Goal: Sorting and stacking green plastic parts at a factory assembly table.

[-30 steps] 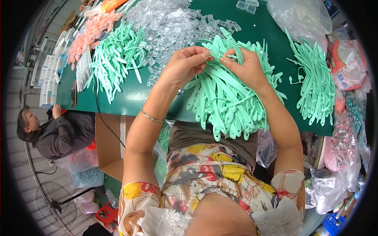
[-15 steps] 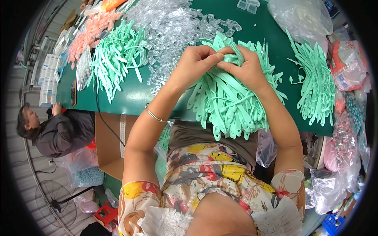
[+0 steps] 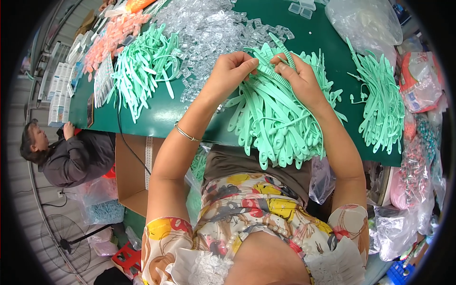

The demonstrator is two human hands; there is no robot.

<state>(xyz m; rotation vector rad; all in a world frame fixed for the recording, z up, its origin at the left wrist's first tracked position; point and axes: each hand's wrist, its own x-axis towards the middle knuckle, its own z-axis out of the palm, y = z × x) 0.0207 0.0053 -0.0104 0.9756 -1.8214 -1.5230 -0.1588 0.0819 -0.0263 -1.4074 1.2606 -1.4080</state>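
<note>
Near the front edge of the green table (image 3: 156, 114), both hands are meeting over a large heap of mint-green plastic straps (image 3: 280, 118). The left hand (image 3: 230, 76) is curling its fingers around one ribbed mint-green strap (image 3: 268, 71), pinching it between thumb and fingertips, while the right hand (image 3: 299, 78) is gripping the same strap from the other side, so the strap is running between the two hands and lying just above the heap. A thin metal bangle (image 3: 186, 133) is sitting on the left wrist.

Behind the hands, toward the far edge, a spread of small clear plastic buckles (image 3: 209, 33) is covering the table top. To the left of that, a second pile of mint-green straps (image 3: 142, 71) is lying near the table's left side, with a pile of pink straps (image 3: 111, 40) beyond it at the far left corner. By the right edge, a third bundle of mint-green straps (image 3: 380, 109) is resting, well apart from the hands, and a clear plastic bag (image 3: 365, 21) is lying at the far right corner. Beside the table's left edge, another person in a dark jacket (image 3: 71, 156) is sitting low.
</note>
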